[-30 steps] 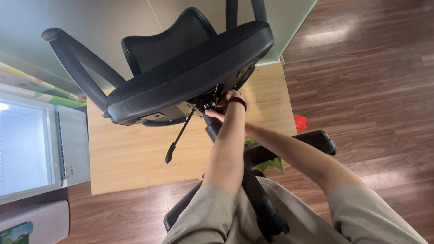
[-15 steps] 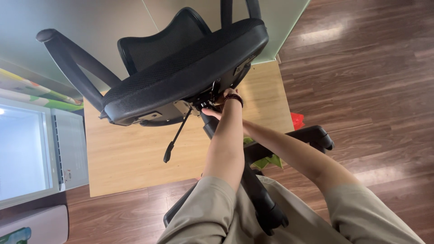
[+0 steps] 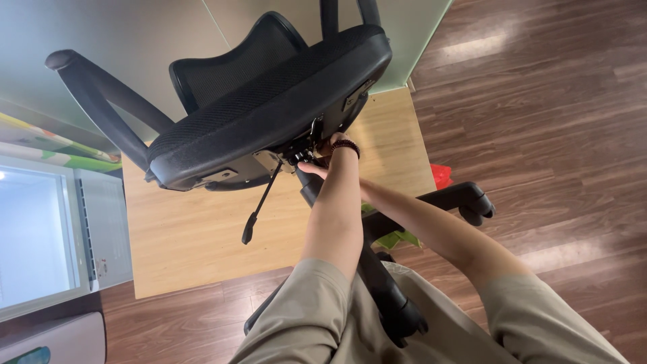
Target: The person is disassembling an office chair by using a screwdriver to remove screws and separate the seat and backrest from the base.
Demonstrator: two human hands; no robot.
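A black office chair [image 3: 269,114] is tilted in front of me, with its seat underside facing me. Both of my arms reach up to the metal mechanism [image 3: 296,152] under the seat. My left hand [image 3: 335,145], with a dark bead bracelet on the wrist, is tucked against the mechanism and its fingers are hidden. My right hand [image 3: 311,170] lies just below it, with the fingers curled at the top of the black centre column [image 3: 310,192]. A black lever [image 3: 259,202] hangs down from the mechanism to the left of my hands.
The chair's base legs with casters [image 3: 472,202] spread out beneath my arms and over my lap. A light wooden board [image 3: 189,236] lies on the dark wood floor [image 3: 552,135]. A red object [image 3: 441,175] and a green one [image 3: 397,237] lie near the base. A white cabinet [image 3: 47,243] stands at the left.
The chair sits slightly further left and higher in the view. Both hands stay at the mechanism under the seat.
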